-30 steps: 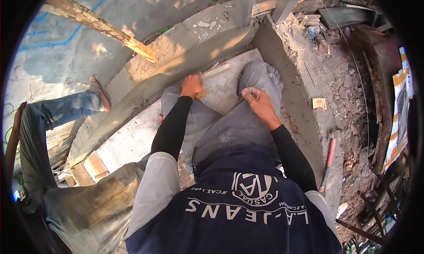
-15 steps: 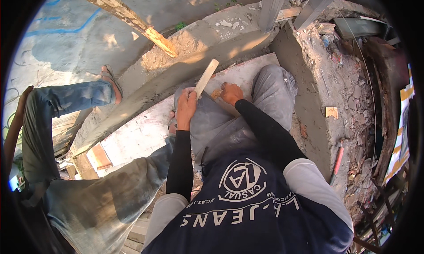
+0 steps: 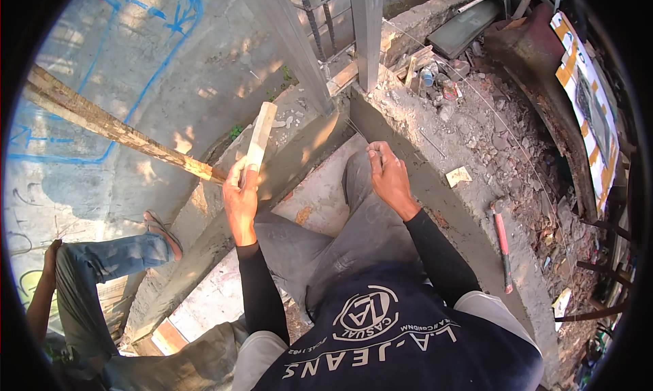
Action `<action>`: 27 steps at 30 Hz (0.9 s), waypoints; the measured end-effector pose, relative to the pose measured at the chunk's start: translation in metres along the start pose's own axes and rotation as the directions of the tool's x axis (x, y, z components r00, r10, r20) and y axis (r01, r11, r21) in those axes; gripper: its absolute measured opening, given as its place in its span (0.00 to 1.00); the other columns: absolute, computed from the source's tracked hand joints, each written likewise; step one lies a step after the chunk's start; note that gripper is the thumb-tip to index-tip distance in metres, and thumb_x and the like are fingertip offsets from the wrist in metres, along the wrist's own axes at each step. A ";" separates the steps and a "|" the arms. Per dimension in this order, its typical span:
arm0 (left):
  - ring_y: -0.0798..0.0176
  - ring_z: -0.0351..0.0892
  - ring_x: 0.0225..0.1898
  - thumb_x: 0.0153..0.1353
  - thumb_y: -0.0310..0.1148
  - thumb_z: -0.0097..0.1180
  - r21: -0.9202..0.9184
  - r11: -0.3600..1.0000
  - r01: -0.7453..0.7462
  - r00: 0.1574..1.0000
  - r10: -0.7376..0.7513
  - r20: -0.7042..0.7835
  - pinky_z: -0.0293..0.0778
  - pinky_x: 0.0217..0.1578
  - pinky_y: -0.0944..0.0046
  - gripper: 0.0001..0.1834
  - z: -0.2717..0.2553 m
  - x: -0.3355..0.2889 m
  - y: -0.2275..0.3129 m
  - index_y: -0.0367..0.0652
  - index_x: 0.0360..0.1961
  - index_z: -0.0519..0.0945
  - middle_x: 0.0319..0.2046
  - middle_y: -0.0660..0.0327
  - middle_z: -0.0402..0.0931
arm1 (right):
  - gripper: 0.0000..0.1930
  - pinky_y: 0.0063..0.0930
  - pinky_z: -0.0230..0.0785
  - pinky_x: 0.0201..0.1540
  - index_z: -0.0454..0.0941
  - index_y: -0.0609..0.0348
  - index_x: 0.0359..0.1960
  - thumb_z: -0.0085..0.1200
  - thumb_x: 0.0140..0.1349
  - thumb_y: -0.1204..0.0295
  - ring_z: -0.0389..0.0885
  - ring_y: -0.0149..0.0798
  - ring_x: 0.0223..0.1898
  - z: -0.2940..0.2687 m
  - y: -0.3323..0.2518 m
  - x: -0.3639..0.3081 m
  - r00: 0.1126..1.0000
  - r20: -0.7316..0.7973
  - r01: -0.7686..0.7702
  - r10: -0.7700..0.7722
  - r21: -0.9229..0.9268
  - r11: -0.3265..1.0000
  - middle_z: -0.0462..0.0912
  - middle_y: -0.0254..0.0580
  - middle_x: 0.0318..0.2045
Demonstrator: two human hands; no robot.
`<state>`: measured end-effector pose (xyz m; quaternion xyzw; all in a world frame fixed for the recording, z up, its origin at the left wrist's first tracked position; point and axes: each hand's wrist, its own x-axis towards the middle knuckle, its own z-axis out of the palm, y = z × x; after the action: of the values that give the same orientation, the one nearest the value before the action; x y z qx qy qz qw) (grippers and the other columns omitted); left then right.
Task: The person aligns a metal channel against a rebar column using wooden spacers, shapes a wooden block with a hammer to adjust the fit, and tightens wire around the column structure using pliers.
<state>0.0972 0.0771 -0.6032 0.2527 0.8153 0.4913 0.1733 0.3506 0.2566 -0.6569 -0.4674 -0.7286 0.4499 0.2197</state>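
Note:
My left hand (image 3: pixel 241 199) is closed round the lower end of a short flat wooden strip (image 3: pixel 260 138), which points up and away over the grey plastered ledge. To the right, my right hand (image 3: pixel 391 178) is raised above my knee with thumb and fingers pinched together. A thin, wire-like sliver (image 3: pixel 355 128) shows just beyond its fingertips; whether the hand holds it I cannot tell. Below both hands, a pale, dusty board (image 3: pixel 320 199) lies between low walls of wet grey mortar (image 3: pixel 435 180).
Two grey metal posts (image 3: pixel 368 37) rise at the far corner. A wooden pole (image 3: pixel 129 129) leans at the left. A red-handled hammer (image 3: pixel 502 245) lies on the right ledge, beside rubble (image 3: pixel 503 146) and a taut string. Another person's jeans-clad leg (image 3: pixel 126 256) is at the left.
My view has swung to the right. My right hand has lifted from low beside the board and moved right, toward the wall corner. The wooden strip stays in my left hand, now more upright.

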 end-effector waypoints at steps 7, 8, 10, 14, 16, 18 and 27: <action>0.68 0.79 0.46 0.65 0.40 0.62 -0.053 0.998 0.028 0.967 -0.014 0.253 0.71 0.51 0.67 0.23 0.062 0.107 0.015 0.37 0.57 0.80 0.45 0.59 0.83 | 0.10 0.52 0.71 0.40 0.74 0.51 0.51 0.46 0.73 0.65 0.82 0.64 0.38 -0.026 0.018 0.011 0.985 -0.145 0.113 -0.097 0.111 0.987 0.84 0.54 0.31; 0.69 0.80 0.45 0.66 0.39 0.62 -0.015 0.998 0.069 0.958 -0.062 0.279 0.73 0.49 0.70 0.23 0.066 0.116 0.016 0.36 0.57 0.80 0.46 0.60 0.83 | 0.10 0.52 0.71 0.40 0.74 0.51 0.51 0.46 0.73 0.65 0.82 0.64 0.38 -0.028 0.018 0.011 0.985 -0.137 0.122 -0.106 0.112 0.986 0.84 0.54 0.31; 0.68 0.78 0.50 0.68 0.42 0.59 -0.103 0.988 0.117 0.932 -0.073 0.356 0.71 0.52 0.68 0.26 0.075 0.137 0.013 0.36 0.61 0.78 0.50 0.58 0.82 | 0.10 0.46 0.72 0.36 0.74 0.52 0.52 0.46 0.73 0.67 0.83 0.56 0.30 -0.033 0.018 0.011 1.000 -0.023 -0.019 0.021 0.084 0.996 0.83 0.49 0.25; 0.65 0.76 0.55 0.69 0.44 0.57 -0.069 0.989 0.129 0.887 -0.084 0.454 0.67 0.59 0.65 0.26 0.114 0.145 0.059 0.35 0.61 0.78 0.53 0.56 0.81 | 0.12 0.28 0.67 0.28 0.75 0.56 0.52 0.46 0.75 0.66 0.74 0.26 0.20 -0.049 0.029 0.010 1.000 0.003 -0.019 0.019 0.131 0.991 0.76 0.35 0.17; 0.64 0.76 0.55 0.68 0.43 0.58 -0.087 0.988 0.130 0.868 -0.071 0.491 0.66 0.59 0.65 0.25 0.113 0.161 0.059 0.35 0.58 0.79 0.51 0.55 0.82 | 0.13 0.27 0.67 0.27 0.74 0.57 0.53 0.44 0.76 0.64 0.74 0.24 0.20 -0.055 0.012 0.011 0.997 0.006 -0.082 0.082 0.091 0.992 0.75 0.32 0.16; 0.64 0.76 0.54 0.67 0.43 0.59 -0.129 0.985 0.115 0.866 -0.036 0.499 0.67 0.58 0.65 0.24 0.113 0.170 0.051 0.35 0.56 0.81 0.50 0.55 0.82 | 0.15 0.27 0.67 0.27 0.73 0.58 0.55 0.44 0.76 0.62 0.75 0.25 0.20 -0.053 0.023 0.014 0.999 0.033 -0.009 0.009 0.021 1.000 0.77 0.34 0.16; 0.69 0.78 0.44 0.66 0.32 0.55 -0.146 0.985 0.086 0.843 0.006 0.538 0.69 0.53 0.66 0.14 0.134 0.191 0.057 0.36 0.47 0.86 0.41 0.60 0.84 | 0.15 0.33 0.70 0.29 0.75 0.53 0.59 0.47 0.72 0.70 0.80 0.33 0.21 -0.042 -0.008 0.038 1.000 0.003 0.008 -0.008 -0.070 0.997 0.79 0.40 0.16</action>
<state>0.0264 0.3061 -0.6204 0.3476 0.6959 0.4630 0.4249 0.3597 0.3074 -0.6327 -0.4713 -0.7462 0.4237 0.2038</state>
